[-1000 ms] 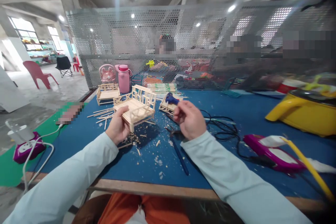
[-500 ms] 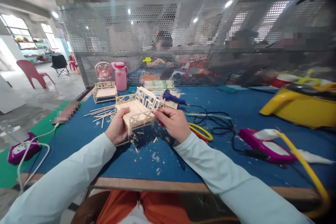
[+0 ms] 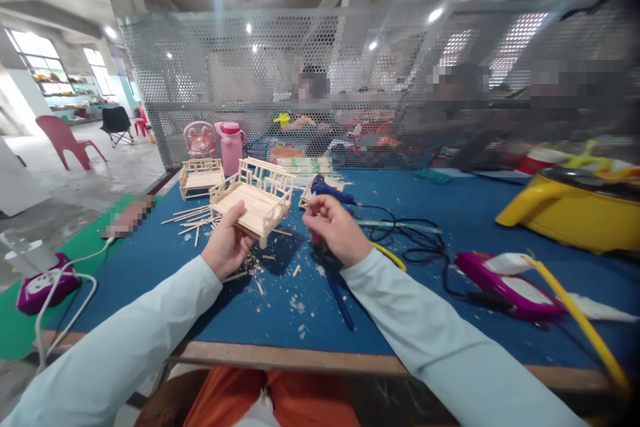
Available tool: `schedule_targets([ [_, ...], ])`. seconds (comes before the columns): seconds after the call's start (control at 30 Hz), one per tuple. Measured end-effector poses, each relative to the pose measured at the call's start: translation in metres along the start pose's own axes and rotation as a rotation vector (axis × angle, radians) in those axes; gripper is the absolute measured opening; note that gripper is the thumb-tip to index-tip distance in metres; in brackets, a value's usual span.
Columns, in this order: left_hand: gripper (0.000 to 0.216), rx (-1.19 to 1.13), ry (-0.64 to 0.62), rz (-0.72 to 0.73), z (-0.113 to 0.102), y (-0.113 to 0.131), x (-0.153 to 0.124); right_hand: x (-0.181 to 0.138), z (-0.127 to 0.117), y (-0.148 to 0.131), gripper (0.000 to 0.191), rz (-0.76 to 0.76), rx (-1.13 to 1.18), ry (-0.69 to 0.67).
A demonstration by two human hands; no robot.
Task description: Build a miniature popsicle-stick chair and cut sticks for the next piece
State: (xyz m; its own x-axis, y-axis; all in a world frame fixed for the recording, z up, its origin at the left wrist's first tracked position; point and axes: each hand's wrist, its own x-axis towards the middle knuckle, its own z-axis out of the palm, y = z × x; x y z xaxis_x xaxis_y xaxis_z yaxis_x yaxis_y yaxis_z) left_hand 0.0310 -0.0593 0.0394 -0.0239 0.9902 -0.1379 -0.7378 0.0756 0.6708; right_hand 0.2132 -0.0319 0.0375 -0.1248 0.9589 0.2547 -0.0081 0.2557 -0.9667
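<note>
My left hand (image 3: 230, 243) grips a miniature bench (image 3: 253, 203) built of thin wooden sticks by its near corner, thumb over the seat. The bench is held above the table, its latticed back facing away from me. To its right, apart from it, my right hand (image 3: 333, 227) is closed with fingertips drawn together; whether anything small is between them I cannot make out. Just behind that hand lies a blue glue gun (image 3: 333, 190), partly over another small stick piece (image 3: 306, 197). A blue-handled tool (image 3: 341, 300) extends from beneath my right hand.
Loose sticks (image 3: 187, 215) and another stick bench (image 3: 201, 180) lie at the left, near a pink flask (image 3: 231, 150). Black cable (image 3: 425, 240), a purple power strip (image 3: 510, 287) and a yellow pot (image 3: 575, 207) occupy the right. A perforated screen (image 3: 270, 60) rises behind the table.
My right hand has come off the bench's armrest and moved slightly right. My left hand has turned and tilted the bench, shifting it left and away from the right hand.
</note>
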Motion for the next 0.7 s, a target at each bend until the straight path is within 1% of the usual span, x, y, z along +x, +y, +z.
schedule_targets([
  [0.03, 0.028, 0.006, 0.006, 0.014, -0.001, -0.003, 0.0, -0.002, 0.005, 0.002, 0.027, 0.074, 0.031, -0.088],
  [0.1, 0.022, 0.013, -0.016, 0.033, -0.002, -0.01, -0.001, -0.007, 0.014, 0.004, 0.023, 0.222, 0.154, -0.197],
  [0.2, 0.017, 0.044, -0.069, 0.008, -0.004, -0.017, -0.001, -0.012, 0.023, 0.006, 0.023, 0.405, 0.385, -0.248],
  [0.3, 0.014, 0.066, -0.084, -0.019, -0.005, -0.02, -0.001, -0.01, 0.023, 0.007, 0.028, 0.532, 0.492, -0.261],
  [0.4, 0.013, 0.081, -0.118, -0.045, -0.005, -0.021, -0.002, -0.007, 0.021, 0.008, 0.024, 0.551, 0.513, -0.209],
  [0.5, 0.017, 0.151, -0.178, -0.094, -0.005, -0.022, -0.005, -0.005, 0.019, 0.008, 0.019, 0.514, 0.502, -0.173],
  [0.6, 0.026, 0.281, -0.311, -0.162, -0.005, -0.022, -0.012, -0.001, 0.015, 0.007, 0.02, 0.449, 0.504, -0.123],
  [0.7, 0.027, 0.518, -0.439, -0.279, -0.007, -0.013, -0.021, 0.005, 0.005, 0.005, 0.021, 0.415, 0.504, -0.034],
])
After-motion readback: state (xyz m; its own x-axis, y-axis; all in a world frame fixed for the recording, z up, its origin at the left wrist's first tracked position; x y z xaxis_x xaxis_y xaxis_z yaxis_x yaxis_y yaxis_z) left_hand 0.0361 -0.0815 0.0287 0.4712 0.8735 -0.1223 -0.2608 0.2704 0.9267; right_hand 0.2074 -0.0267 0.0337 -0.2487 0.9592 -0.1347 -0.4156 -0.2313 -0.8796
